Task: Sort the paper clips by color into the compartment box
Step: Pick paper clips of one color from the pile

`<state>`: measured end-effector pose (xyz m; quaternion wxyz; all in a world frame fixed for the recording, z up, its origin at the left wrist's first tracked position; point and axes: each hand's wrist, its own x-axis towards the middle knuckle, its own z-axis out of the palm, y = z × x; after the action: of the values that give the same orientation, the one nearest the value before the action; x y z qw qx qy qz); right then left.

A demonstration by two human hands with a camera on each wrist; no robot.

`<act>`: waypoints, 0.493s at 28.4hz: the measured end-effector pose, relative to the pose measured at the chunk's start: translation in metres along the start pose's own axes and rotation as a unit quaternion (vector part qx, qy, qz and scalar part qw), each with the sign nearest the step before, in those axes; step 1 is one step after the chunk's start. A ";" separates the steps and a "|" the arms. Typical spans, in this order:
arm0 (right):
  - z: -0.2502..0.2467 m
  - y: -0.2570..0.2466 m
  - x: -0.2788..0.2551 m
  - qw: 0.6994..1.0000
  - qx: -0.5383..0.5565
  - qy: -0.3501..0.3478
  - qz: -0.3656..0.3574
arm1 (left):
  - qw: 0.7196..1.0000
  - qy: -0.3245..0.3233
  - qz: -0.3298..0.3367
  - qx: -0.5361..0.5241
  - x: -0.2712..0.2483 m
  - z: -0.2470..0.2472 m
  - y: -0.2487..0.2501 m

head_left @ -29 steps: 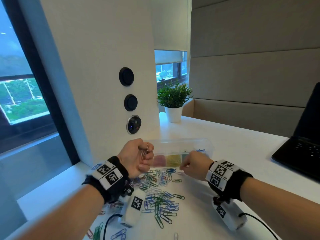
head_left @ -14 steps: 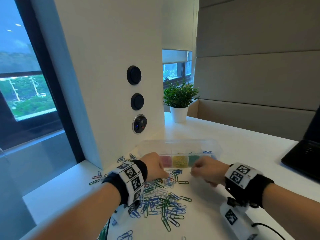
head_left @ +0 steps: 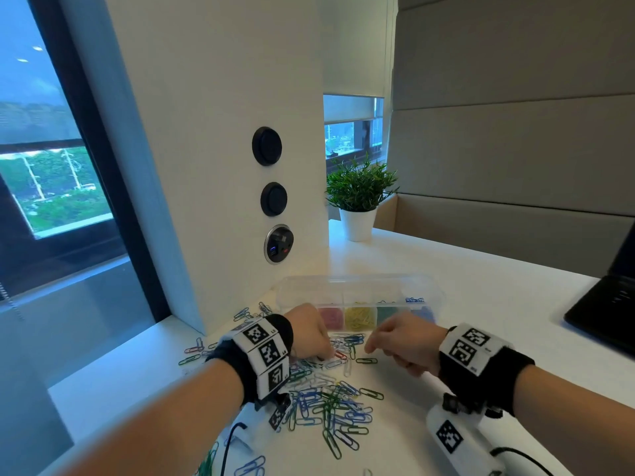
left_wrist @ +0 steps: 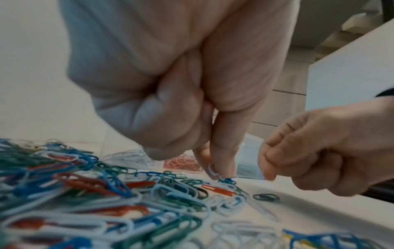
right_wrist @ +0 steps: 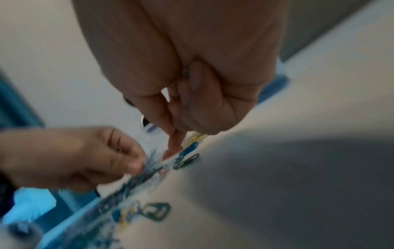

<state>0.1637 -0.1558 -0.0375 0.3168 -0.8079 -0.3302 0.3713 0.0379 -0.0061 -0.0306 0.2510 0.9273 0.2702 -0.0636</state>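
the left hand [left_wrist: 181, 94] pinches a white clip [left_wrist: 212, 170] from the pile [head_left: 326, 400]. the right hand [head_left: 402, 341] curls; contents unclear. next, probably the box [head_left: 357, 290]

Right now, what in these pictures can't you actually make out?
- Leftmost cell of the compartment box: head view, hidden behind the left hand.
- What the right hand holds, if anything: its curled fingers hide it in all three views, and the right wrist view is motion-blurred.
- Laptop: cut off by the head view's right edge.
- Clip colours in the near pile: blurred in the left wrist view.
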 end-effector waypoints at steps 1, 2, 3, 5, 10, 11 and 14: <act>0.003 -0.003 0.000 0.997 -0.076 0.006 -0.029 | 1.000 0.005 0.002 -0.015 0.001 -0.001 -0.003; 0.006 -0.006 0.002 0.989 -0.140 0.014 -0.055 | 1.000 0.009 0.001 -0.024 0.001 -0.003 -0.005; 0.010 -0.009 0.004 0.978 -0.191 0.021 -0.078 | 1.000 0.012 0.001 -0.026 0.001 -0.004 -0.006; 0.017 -0.014 0.009 0.961 -0.257 0.033 -0.094 | 1.000 0.014 -0.005 -0.022 0.001 -0.004 -0.010; 0.032 -0.018 0.019 0.939 -0.324 0.072 -0.092 | 0.999 0.012 -0.017 -0.045 0.000 -0.002 -0.015; 0.034 -0.018 0.019 0.936 -0.333 0.076 -0.090 | 0.999 0.007 -0.014 -0.046 0.000 -0.002 -0.016; 0.034 -0.021 0.021 0.925 -0.365 0.065 -0.087 | 0.999 -0.007 0.010 -0.046 -0.002 -0.003 -0.018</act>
<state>0.1408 -0.1188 -0.0475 0.0521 -0.8580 -0.4906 0.1430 0.0269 0.0077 -0.0353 0.2963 0.9168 0.2621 -0.0551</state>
